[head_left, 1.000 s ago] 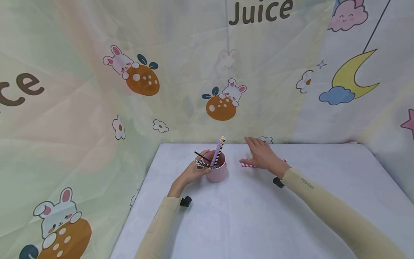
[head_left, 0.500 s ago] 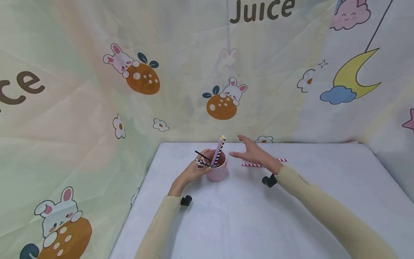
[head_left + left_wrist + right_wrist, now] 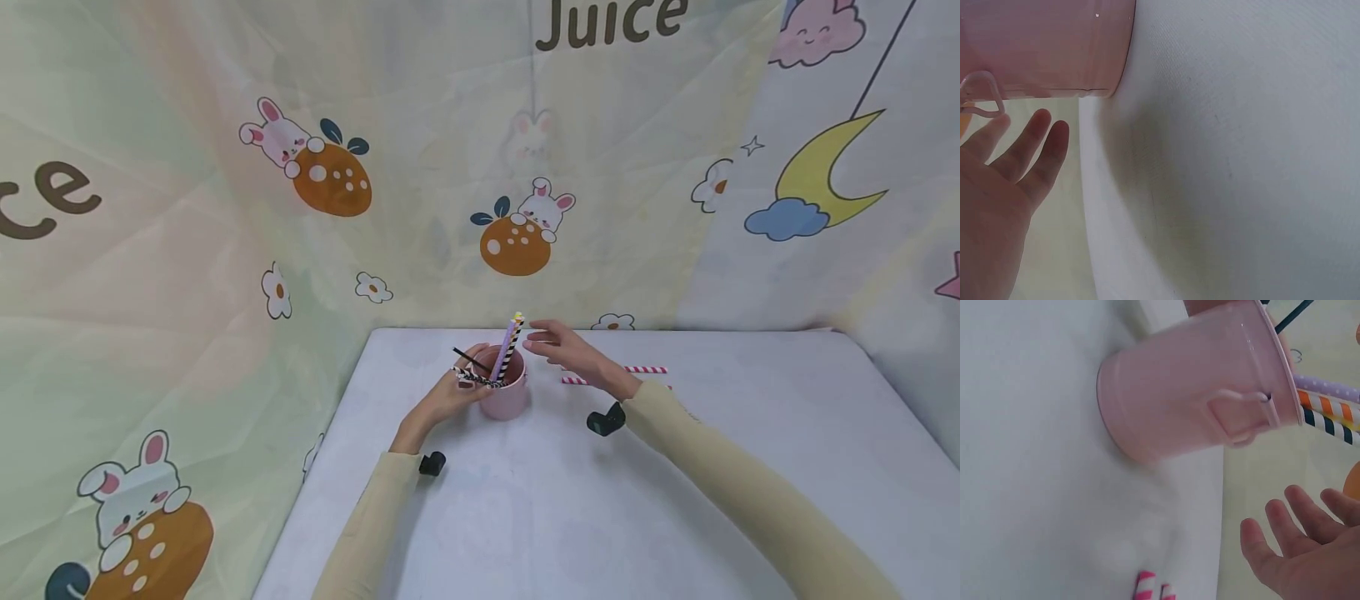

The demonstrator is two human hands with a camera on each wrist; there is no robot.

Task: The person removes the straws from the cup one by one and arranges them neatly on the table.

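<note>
A pink cup [image 3: 506,398] stands on the white table [image 3: 600,500] with a purple straw [image 3: 504,348], a black-and-white striped straw [image 3: 512,340] and a thin black straw [image 3: 468,360] in it. Another patterned straw [image 3: 474,381] leans over its left rim. My left hand [image 3: 448,398] rests beside the cup's left side; in the left wrist view its fingers [image 3: 1035,150] lie straight next to the cup [image 3: 1047,50]. My right hand [image 3: 549,343] hovers with an empty palm just right of the straw tops, and its fingers [image 3: 1285,525] are spread beside the cup [image 3: 1191,406].
Two pink-and-white striped straws [image 3: 641,369] lie on the table right of the cup, behind my right forearm; their ends [image 3: 1145,586] show in the right wrist view. A printed cloth backdrop [image 3: 337,183] closes the back and left. The table's left edge runs near my left elbow.
My right hand has moved left from above the pink-and-white straws to the cup's straw tops, uncovering the straws. My left hand and the cup have stayed still.
</note>
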